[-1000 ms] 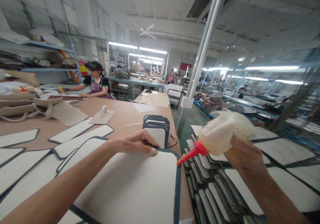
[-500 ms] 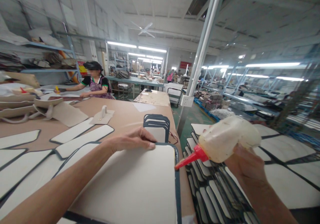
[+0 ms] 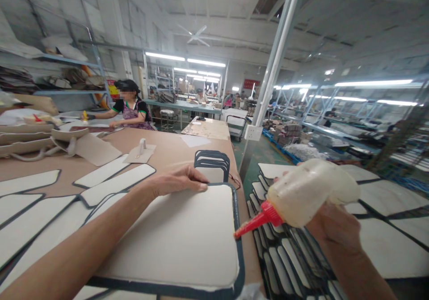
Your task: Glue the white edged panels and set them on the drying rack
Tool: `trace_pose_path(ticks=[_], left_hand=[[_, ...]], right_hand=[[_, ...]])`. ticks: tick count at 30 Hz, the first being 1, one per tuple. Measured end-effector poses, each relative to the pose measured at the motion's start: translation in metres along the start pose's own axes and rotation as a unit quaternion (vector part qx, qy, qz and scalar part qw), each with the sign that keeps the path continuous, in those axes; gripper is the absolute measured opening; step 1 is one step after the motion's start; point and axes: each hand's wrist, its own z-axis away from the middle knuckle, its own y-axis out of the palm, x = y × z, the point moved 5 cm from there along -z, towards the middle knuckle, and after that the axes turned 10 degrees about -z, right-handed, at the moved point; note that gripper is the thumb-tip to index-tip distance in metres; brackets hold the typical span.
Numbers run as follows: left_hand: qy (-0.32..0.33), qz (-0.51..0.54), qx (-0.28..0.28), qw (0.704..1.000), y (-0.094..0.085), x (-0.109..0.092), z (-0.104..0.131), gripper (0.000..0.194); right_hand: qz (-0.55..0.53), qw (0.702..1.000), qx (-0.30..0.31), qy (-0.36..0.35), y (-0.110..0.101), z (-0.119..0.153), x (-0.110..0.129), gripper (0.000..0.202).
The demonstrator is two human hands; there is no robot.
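Observation:
A white panel with a dark blue border [image 3: 181, 242] lies on the brown-topped table before me, one corner rounded at the lower right. My left hand [image 3: 182, 180] grips its far edge, thumb on top and the other fingers curled beneath or behind. In my right hand [image 3: 335, 224] is a translucent glue bottle [image 3: 301, 192], tipped down to the left. Its red nozzle [image 3: 254, 224] has its tip on the panel's right-hand border. A wet-looking line runs along that border above the tip.
Similar panels [image 3: 36, 224] cover the table's left side. Small bordered pieces [image 3: 212, 168] stand beyond my left hand. Stacked panels [image 3: 288, 264] lie to the right. A metal post [image 3: 264, 90] rises by the table edge. A co-worker [image 3: 130, 107] works at the far left.
The nozzle tip has moved down the panel's right border, nearer to me. More of the panel's near edge shows now. My left hand keeps its hold on the far edge.

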Motion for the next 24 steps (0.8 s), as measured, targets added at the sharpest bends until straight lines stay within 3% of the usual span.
trace_pose_path(ticks=[8, 19, 24], left_hand=[[-0.029, 0.048, -0.005, 0.998, -0.006, 0.013, 0.000, 0.020], [-0.056, 0.096, -0.036, 0.993, -0.013, 0.020, 0.003, 0.024], [-0.075, 0.138, -0.073, 0.985, -0.020, 0.032, 0.003, 0.021]], right_hand=[[0.021, 0.998, 0.052, 0.011, 0.008, 0.000, -0.002, 0.053], [0.028, 0.999, -0.022, -0.008, 0.000, 0.000, -0.002, 0.058], [0.016, 0.998, -0.053, -0.013, -0.005, 0.005, -0.002, 0.059]])
